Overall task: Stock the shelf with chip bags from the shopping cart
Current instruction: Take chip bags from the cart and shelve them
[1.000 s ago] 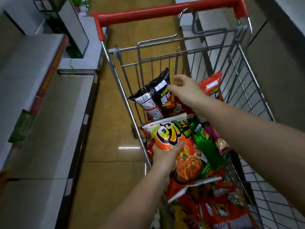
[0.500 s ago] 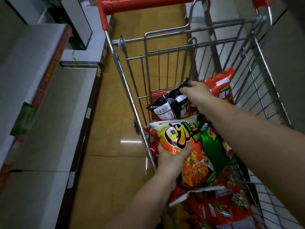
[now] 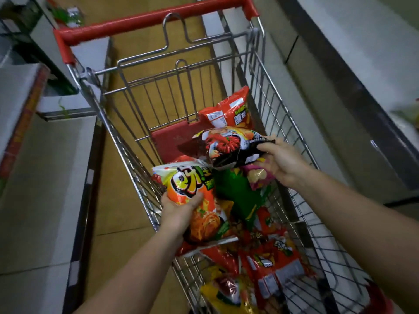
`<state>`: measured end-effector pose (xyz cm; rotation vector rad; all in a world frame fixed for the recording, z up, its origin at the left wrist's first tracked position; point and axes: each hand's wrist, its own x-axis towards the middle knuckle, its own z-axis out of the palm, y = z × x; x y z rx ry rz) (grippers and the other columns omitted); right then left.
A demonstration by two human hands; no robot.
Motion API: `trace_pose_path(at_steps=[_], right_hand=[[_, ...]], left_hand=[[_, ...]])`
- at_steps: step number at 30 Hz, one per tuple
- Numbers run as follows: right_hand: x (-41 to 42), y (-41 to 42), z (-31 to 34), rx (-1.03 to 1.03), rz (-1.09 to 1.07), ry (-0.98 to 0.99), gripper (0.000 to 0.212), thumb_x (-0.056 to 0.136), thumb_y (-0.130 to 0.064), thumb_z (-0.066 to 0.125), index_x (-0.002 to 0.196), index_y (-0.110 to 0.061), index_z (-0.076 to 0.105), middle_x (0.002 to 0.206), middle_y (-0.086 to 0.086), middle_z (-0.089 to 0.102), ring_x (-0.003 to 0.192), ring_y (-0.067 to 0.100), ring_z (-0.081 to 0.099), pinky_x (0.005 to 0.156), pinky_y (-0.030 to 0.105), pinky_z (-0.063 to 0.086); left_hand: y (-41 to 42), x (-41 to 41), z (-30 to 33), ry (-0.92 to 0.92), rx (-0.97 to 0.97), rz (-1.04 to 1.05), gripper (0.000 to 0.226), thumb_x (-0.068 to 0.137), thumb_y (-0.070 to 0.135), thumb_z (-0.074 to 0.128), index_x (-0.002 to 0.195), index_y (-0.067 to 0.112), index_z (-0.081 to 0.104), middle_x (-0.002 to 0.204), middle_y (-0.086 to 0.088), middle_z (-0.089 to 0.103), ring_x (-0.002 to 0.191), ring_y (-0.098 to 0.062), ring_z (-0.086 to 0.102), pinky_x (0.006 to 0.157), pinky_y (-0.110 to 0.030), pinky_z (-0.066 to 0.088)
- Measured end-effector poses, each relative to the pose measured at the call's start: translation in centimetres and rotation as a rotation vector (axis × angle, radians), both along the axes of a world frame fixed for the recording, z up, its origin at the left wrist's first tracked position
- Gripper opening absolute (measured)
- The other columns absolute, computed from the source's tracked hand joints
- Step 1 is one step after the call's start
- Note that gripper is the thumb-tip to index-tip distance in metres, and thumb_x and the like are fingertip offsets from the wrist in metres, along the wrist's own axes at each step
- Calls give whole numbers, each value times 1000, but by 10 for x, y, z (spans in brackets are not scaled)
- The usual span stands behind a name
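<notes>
Two hands work inside the shopping cart [image 3: 267, 71], seen from the head camera. The left hand [image 3: 179, 209], at the cart's left wall, grips an orange chip bag [image 3: 195, 193], thumb across its face and fingers curled behind. The right hand [image 3: 281, 162], nearer the cart's right wall, pinches the edge of a black chip bag [image 3: 226, 148], lifted above the pile. More bags, red, green and yellow, lie heaped in the cart's basket toward the camera. The shelf [image 3: 45, 177] stands left of the cart, bare where visible. The bags look light, puffy and slick; a hold on the crimped seam or across the middle likely avoids crushing the chips.
</notes>
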<state>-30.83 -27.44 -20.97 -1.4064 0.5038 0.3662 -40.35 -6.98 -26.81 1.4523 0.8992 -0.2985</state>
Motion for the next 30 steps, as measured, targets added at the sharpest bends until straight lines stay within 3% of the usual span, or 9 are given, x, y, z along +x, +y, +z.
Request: trace_pose_path(at_steps=[4, 7, 10, 13, 16, 18, 23, 26, 30], right_hand=[[-39, -38, -13, -73, 13, 73, 25, 88, 11, 45, 83, -10, 57, 88, 11, 62, 69, 17, 63, 56, 20, 55], [-70, -52, -39, -360, 146, 142, 22, 82, 11, 54, 82, -10, 60, 99, 15, 65, 86, 25, 61, 78, 32, 54], [-88, -50, -59, -449, 201, 162, 22, 82, 10, 57, 84, -12, 57, 97, 10, 60, 79, 20, 55, 66, 29, 45], [-95, -44, -75, -491, 190, 150, 29, 82, 7, 58, 78, -22, 53, 101, 7, 58, 90, 22, 54, 70, 28, 42], [-97, -42, -81, -550, 214, 183, 24, 86, -2, 53, 74, -22, 55, 89, 3, 58, 83, 19, 53, 67, 26, 39], [-94, -42, -80, -544, 202, 212, 13, 89, -17, 51, 80, -16, 60, 84, 4, 57, 83, 22, 53, 66, 27, 39], [-68, -40, -73, -551, 134, 172, 39, 89, -50, 50, 98, -14, 63, 100, 6, 61, 97, 25, 56, 80, 31, 41], [-55, -31, -75, -477, 145, 107, 48, 89, -50, 52, 118, -13, 59, 113, 3, 59, 108, 22, 54, 95, 35, 41], [-46, -20, -82, -334, 136, 185, 23, 85, -36, 59, 97, -17, 64, 107, 5, 66, 104, 25, 60, 100, 41, 43]], left_hand=[[1, 0, -2, -30, 12, 77, 81, 65, 34, 86, 133, 13, 46, 120, -10, 64, 105, -32, 63, 95, -53, 49], [-5, -4, -4, -31, 46, 65, 83, 68, 33, 84, 135, 15, 39, 121, -9, 61, 108, -33, 60, 97, -54, 47], [-11, -11, -3, -32, 100, -10, 86, 67, 35, 84, 137, 18, 36, 124, -8, 59, 110, -33, 58, 99, -54, 45], [-13, -15, -4, -39, 103, -49, 83, 75, 26, 79, 140, 15, 29, 122, -8, 54, 112, -31, 55, 101, -49, 43], [-11, -14, -5, -36, 91, -79, 83, 76, 24, 78, 141, 14, 28, 121, -6, 53, 111, -29, 55, 100, -48, 44], [-9, -8, -1, -25, 89, -91, 84, 72, 28, 81, 140, 16, 32, 126, -6, 56, 113, -30, 56, 101, -52, 44], [-7, 15, 3, -93, 128, -103, 86, 75, 26, 79, 142, 16, 26, 129, -5, 53, 116, -29, 54, 102, -50, 42], [-6, 30, 5, -123, 149, -137, 87, 78, 28, 77, 144, 17, 22, 119, 0, 49, 111, -23, 51, 99, -44, 43], [-2, 41, 3, -83, 147, -187, 89, 75, 29, 79, 144, 17, 24, 125, -4, 52, 116, -27, 53, 99, -45, 44]])
